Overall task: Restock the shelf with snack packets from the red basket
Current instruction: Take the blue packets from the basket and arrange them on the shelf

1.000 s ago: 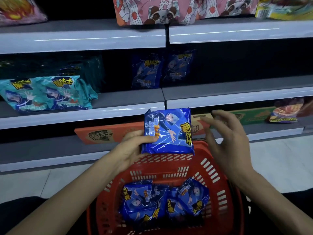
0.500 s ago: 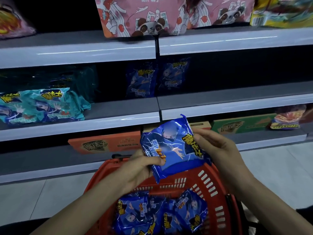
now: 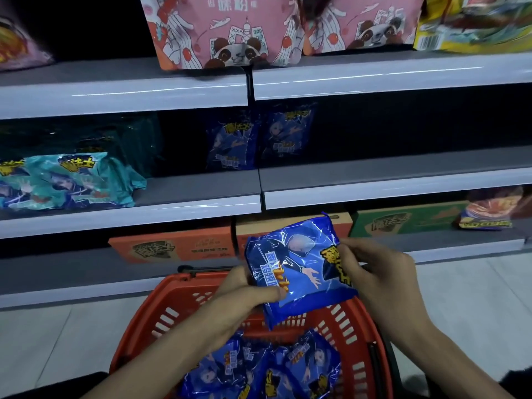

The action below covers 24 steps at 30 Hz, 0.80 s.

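Basket (image 3: 169,292) holds several blue packets (image 3: 311,367) beneath held packet (image 3: 299,269).

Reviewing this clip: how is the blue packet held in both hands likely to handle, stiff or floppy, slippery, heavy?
The blue packet probably flexes: its film looks creased between the left hand and right hand. Glare on the glossy wrapper suggests it may be slippery. Likely light: both hands hold it up by its edges alone.
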Each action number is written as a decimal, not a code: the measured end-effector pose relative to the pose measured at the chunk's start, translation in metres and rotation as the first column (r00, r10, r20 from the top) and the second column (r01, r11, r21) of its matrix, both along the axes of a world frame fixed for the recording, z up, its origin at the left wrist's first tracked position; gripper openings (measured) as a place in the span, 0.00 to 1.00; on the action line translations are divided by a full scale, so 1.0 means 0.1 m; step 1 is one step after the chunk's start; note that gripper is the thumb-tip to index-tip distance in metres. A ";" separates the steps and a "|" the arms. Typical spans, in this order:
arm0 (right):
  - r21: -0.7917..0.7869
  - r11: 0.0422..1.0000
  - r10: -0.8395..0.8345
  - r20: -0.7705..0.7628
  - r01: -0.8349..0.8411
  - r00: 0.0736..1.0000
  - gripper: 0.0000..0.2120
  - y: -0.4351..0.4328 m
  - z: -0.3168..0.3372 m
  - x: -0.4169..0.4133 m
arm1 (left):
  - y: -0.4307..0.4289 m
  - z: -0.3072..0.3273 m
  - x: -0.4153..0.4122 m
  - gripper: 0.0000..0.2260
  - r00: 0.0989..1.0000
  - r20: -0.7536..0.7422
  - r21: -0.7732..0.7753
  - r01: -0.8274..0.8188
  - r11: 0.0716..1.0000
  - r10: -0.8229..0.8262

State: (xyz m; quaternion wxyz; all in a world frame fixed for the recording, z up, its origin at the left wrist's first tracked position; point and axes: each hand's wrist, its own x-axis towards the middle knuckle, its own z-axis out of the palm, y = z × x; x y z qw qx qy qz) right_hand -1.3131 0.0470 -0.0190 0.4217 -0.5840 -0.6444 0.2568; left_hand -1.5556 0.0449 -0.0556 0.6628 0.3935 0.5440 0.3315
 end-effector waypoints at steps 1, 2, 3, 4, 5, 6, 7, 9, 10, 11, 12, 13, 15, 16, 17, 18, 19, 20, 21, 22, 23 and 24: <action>-0.040 0.999 0.002 -0.069 -0.005 0.998 0.07 0.02 0.01 0.03 | 0.01 -0.01 0.02 0.22 1.000 -0.009 0.006 0.007 1.000 -0.007; -0.083 0.996 0.009 -0.144 -0.021 0.990 0.08 0.04 0.04 0.07 | 0.01 -0.01 0.03 0.25 1.000 -0.011 0.008 0.008 1.000 -0.008; -0.132 0.990 0.014 -0.226 -0.044 0.974 0.09 0.06 0.08 0.10 | 0.01 0.00 0.04 0.29 1.000 -0.009 0.005 0.018 1.000 -0.018; -0.175 0.982 0.014 -0.293 -0.068 0.956 0.10 0.08 0.12 0.13 | 0.00 0.01 0.05 0.31 1.000 -0.006 0.005 0.028 1.000 -0.028; -0.209 0.974 0.014 -0.330 -0.088 0.944 0.11 0.09 0.16 0.16 | 0.00 0.02 0.07 0.30 0.999 -0.001 0.009 0.038 0.999 -0.038; -0.233 0.967 0.016 -0.339 -0.101 0.941 0.12 0.11 0.18 0.18 | -0.01 0.04 0.08 0.27 0.999 -0.001 0.014 0.051 0.999 -0.051; -0.248 0.963 0.018 -0.338 -0.108 0.941 0.12 0.11 0.20 0.20 | -0.03 0.07 0.11 0.24 0.997 0.004 0.017 0.071 0.997 -0.071; -0.249 0.963 0.012 -0.343 -0.103 0.939 0.13 0.13 0.22 0.23 | -0.06 0.13 0.17 0.26 0.994 0.019 0.025 0.111 0.994 -0.111; -0.235 0.967 0.008 -0.350 -0.096 0.937 0.12 0.13 0.24 0.23 | -0.08 0.16 0.20 0.27 0.992 0.023 0.027 0.124 0.992 -0.125; -0.219 0.972 0.003 -0.356 -0.086 0.934 0.11 0.13 0.25 0.24 | -0.10 0.19 0.23 0.27 0.992 0.022 0.028 0.126 0.992 -0.126; -0.205 0.976 -0.006 -0.368 -0.074 0.930 0.10 0.13 0.27 0.24 | -0.13 0.22 0.25 0.26 0.993 0.020 0.028 0.118 0.993 -0.119; -0.194 0.979 -0.023 -0.390 -0.058 0.921 0.09 0.13 0.29 0.23 | -0.16 0.25 0.27 0.26 0.994 0.032 0.021 0.101 0.995 -0.102; -0.192 0.981 -0.084 -0.470 -0.008 0.878 0.07 0.10 0.36 0.21 | -0.22 0.27 0.29 0.29 0.995 0.097 -0.008 0.027 1.000 -0.026; -0.202 0.979 -0.115 -0.520 0.010 0.847 0.08 0.08 0.39 0.19 | -0.24 0.27 0.29 0.29 0.991 0.134 -0.016 -0.017 1.000 0.019; -0.218 0.976 -0.134 -0.566 0.009 0.813 0.10 0.06 0.40 0.17 | -0.25 0.27 0.27 0.27 0.984 0.165 -0.017 -0.058 0.998 0.060; -0.243 0.970 -0.137 -0.603 -0.018 0.786 0.12 0.04 0.41 0.15 | -0.26 0.26 0.25 0.27 0.977 0.194 -0.012 -0.093 0.996 0.094; -0.271 0.960 -0.120 -0.622 -0.069 0.774 0.14 0.01 0.42 0.11 | -0.28 0.27 0.23 0.27 0.969 0.214 -0.011 -0.127 0.992 0.127; -0.300 0.945 -0.091 -0.627 -0.133 0.773 0.15 -0.02 0.42 0.04 | -0.29 0.29 0.22 0.27 0.960 0.235 -0.007 -0.154 0.988 0.151; -0.330 0.923 -0.064 -0.639 -0.197 0.767 0.16 -0.06 0.41 -0.03 | -0.29 0.28 0.20 0.26 0.951 0.254 -0.005 -0.179 0.984 0.175; -0.354 0.900 -0.049 -0.661 -0.253 0.748 0.16 -0.09 0.41 -0.10 | -0.30 0.28 0.20 0.25 0.944 0.275 0.000 -0.191 0.982 0.183; -0.364 0.881 -0.035 -0.687 -0.303 0.726 0.15 -0.11 0.39 -0.17 | -0.31 0.30 0.21 0.26 0.938 0.295 0.012 -0.195 0.981 0.182; -0.361 0.870 -0.021 -0.708 -0.336 0.706 0.15 -0.13 0.37 -0.23 | -0.31 0.30 0.21 0.28 0.933 0.315 0.029 -0.194 0.981 0.175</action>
